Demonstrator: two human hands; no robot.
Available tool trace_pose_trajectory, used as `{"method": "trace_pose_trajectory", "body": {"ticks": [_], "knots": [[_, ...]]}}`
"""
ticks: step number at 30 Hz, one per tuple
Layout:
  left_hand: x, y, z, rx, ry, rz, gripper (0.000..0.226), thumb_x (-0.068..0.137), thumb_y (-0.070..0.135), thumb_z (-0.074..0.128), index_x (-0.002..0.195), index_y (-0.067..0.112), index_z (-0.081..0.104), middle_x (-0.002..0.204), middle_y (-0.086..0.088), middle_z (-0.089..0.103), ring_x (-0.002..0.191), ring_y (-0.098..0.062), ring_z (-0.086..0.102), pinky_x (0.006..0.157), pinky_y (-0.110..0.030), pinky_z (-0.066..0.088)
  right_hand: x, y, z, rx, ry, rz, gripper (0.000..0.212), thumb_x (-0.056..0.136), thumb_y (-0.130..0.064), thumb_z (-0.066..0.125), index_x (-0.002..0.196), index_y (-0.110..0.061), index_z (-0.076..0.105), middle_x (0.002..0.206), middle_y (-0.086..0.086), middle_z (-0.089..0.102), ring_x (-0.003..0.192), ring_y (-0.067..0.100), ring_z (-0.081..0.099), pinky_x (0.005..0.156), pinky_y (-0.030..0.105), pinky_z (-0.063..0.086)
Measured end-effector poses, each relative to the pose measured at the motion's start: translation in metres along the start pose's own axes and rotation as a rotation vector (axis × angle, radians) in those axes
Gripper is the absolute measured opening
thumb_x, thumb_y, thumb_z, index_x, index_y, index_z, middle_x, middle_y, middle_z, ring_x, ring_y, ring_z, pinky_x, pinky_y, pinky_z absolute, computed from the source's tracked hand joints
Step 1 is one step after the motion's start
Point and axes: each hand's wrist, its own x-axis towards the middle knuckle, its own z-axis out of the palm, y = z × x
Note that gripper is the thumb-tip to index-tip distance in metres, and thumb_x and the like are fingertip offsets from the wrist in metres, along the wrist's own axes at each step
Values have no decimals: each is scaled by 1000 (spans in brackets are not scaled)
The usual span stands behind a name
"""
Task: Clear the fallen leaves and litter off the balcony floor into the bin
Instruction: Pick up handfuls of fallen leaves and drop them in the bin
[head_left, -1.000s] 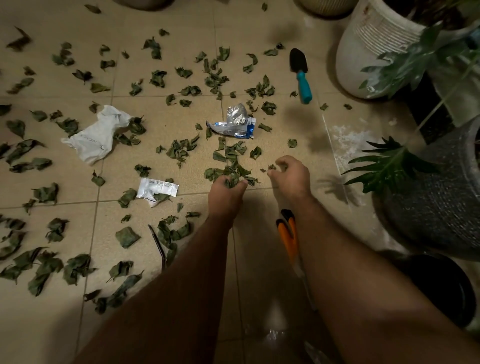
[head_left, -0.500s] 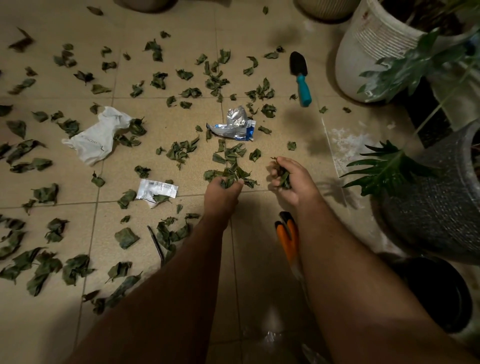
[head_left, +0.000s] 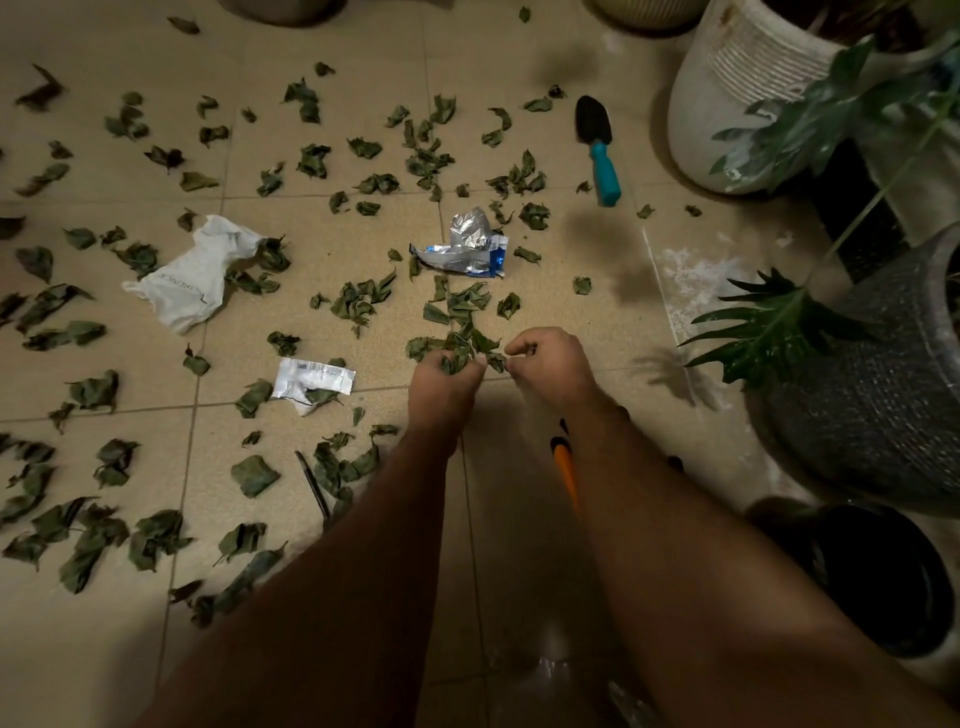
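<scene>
Dry green leaves (head_left: 363, 301) lie scattered over the beige tiled floor (head_left: 561, 322). My left hand (head_left: 441, 387) grips a bunch of leaves (head_left: 460, 356) at the middle of the floor. My right hand (head_left: 550, 364) is beside it, fingers curled round a few leaves at its left edge. Litter lies among the leaves: a crumpled white bag (head_left: 195, 273), a small white wrapper (head_left: 311, 379) and a silver and blue foil packet (head_left: 465, 247). A black bin (head_left: 878, 577) stands at the lower right.
A trowel with a teal handle (head_left: 597, 148) lies at the back. A white pot (head_left: 743, 98) and a grey woven pot (head_left: 883, 384) with green plants stand on the right. An orange-handled tool (head_left: 563, 462) lies between my forearms. A thin dark stick (head_left: 311, 486) lies left of them.
My right hand has moved left, closer to my left hand, with its fingers curled round leaves. My left hand has stayed on its bunch of leaves.
</scene>
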Motion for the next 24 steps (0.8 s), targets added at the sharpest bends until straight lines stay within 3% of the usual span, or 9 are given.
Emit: {"method": "trace_pose_trajectory", "body": {"ticks": [2,4,9,11,13,16,20,24], "knots": [[1,-1,-2,2,11,1,29,89,27,67,107,6,60,89,-5,62,82,-20,59,67,-34,50,2,-4,5,-115,5,-21,26,88,-10,70,113,-12,73,114,1,71,101,13,64,86,23,50],[3,-4,-4,9,23,2,34,88,29,67,110,4,60,92,-7,63,83,-20,58,67,-34,48,7,-4,5,-186,-39,-4,20,89,-11,69,108,-13,75,109,0,72,99,15,66,88,29,54],[8,-5,-3,114,44,21,36,87,29,69,114,8,59,100,-7,65,91,-24,64,80,-45,58,2,6,1,-159,34,-22,10,88,-8,66,85,-14,74,89,-1,71,82,12,65,77,28,55],[9,-2,-1,205,21,106,31,89,25,68,115,10,59,100,-5,65,88,-21,64,81,-43,59,-1,10,-2,-104,74,-34,10,88,-8,67,92,-13,74,93,0,71,87,12,64,79,25,53],[12,1,1,348,-12,223,33,90,20,66,121,14,57,105,-2,65,89,-17,64,80,-38,59,0,12,-7,-66,85,-41,24,87,-9,70,111,-11,73,110,2,72,100,14,64,86,21,49],[19,5,3,653,-97,382,42,92,20,62,133,22,53,114,-2,64,101,-19,62,87,-39,56,1,17,-6,-123,42,-75,37,86,-10,72,123,-12,69,124,3,69,112,14,63,94,20,44],[26,6,4,942,-167,404,25,97,23,55,121,22,60,108,-1,66,96,-18,60,86,-36,54,2,19,0,-214,73,-122,22,88,-10,66,108,-11,76,110,2,74,101,14,66,91,24,51],[22,2,2,1012,-126,410,14,97,25,52,106,21,62,96,-2,63,87,-17,59,78,-34,54,-2,18,2,-261,68,-89,15,89,-10,62,90,-12,77,93,1,73,86,16,65,78,32,55]]}}
